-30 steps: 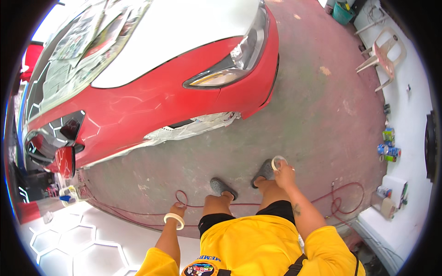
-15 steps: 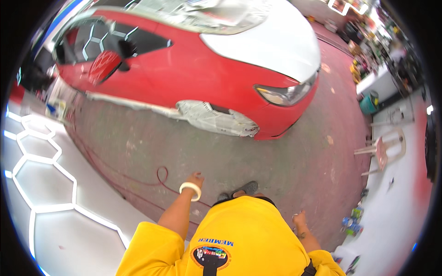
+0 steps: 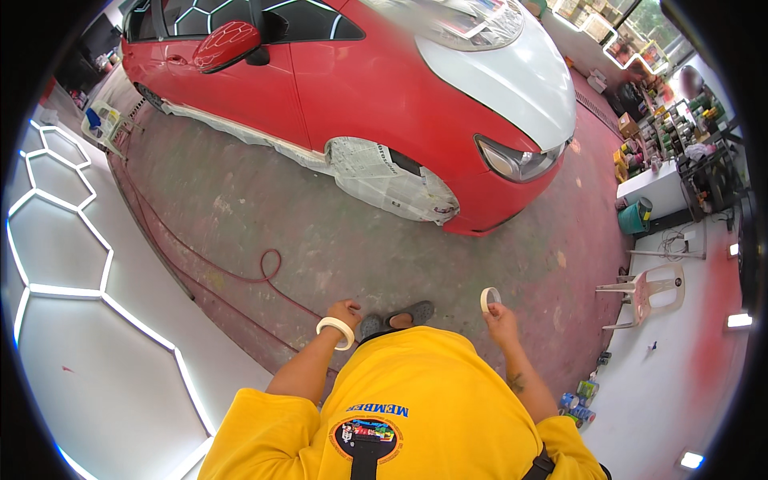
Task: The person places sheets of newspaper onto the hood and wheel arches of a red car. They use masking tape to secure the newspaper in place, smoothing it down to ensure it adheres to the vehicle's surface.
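Note:
My left hand hangs over the floor beside my shoes, its fingers loosely bent and a little apart, with nothing visible in them. A roll of cream masking tape circles my left wrist like a bracelet. On the other side, my right hand pinches a second, narrower masking tape roll by its lower edge, the ring held up in front of the fingers. Ahead stands a red car with a white hood; both hands are apart from it. Newspaper covers its front wheel.
A red hose loops across the floor at left, near a wall with glowing hexagon lights. To the right are a plastic chair, several cans, a teal bucket and cluttered shelves.
My right hand has risen forward from beside my body, bringing the tape roll into plain sight. My left hand stays low. The car sits farther right and higher in view.

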The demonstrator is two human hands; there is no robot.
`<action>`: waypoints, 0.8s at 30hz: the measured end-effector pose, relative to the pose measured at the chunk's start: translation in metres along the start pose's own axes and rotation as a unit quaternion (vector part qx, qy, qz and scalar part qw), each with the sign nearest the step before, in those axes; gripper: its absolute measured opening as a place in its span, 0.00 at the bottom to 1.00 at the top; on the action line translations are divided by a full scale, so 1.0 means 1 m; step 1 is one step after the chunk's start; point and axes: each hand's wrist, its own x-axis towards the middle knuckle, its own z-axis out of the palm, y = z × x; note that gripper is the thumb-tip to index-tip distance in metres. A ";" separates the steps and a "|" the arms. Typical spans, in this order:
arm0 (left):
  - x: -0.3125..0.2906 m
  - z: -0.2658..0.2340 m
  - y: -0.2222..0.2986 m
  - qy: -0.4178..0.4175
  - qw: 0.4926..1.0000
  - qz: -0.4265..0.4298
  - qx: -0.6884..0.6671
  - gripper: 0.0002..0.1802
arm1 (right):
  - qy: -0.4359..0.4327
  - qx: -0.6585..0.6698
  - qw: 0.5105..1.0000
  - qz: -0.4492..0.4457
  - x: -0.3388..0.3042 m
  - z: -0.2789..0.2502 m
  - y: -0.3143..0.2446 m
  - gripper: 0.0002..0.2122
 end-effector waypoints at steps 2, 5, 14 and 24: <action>-0.003 -0.006 -0.005 -0.009 0.997 -0.051 -0.051 0.15 | -0.013 -0.004 0.998 -0.054 -0.010 0.013 -0.020 0.08; -0.011 -0.023 0.004 -0.026 0.996 -0.022 -0.079 0.15 | -0.064 0.098 0.992 -0.057 -0.020 0.033 -0.051 0.09; -0.107 -0.098 0.179 0.164 0.908 0.363 -0.128 0.23 | -0.186 0.252 0.940 -0.135 -0.018 0.026 -0.206 0.14; -0.068 -0.093 0.265 0.227 0.849 0.475 0.041 0.36 | -0.115 0.150 0.937 -0.294 0.053 -0.002 -0.221 0.15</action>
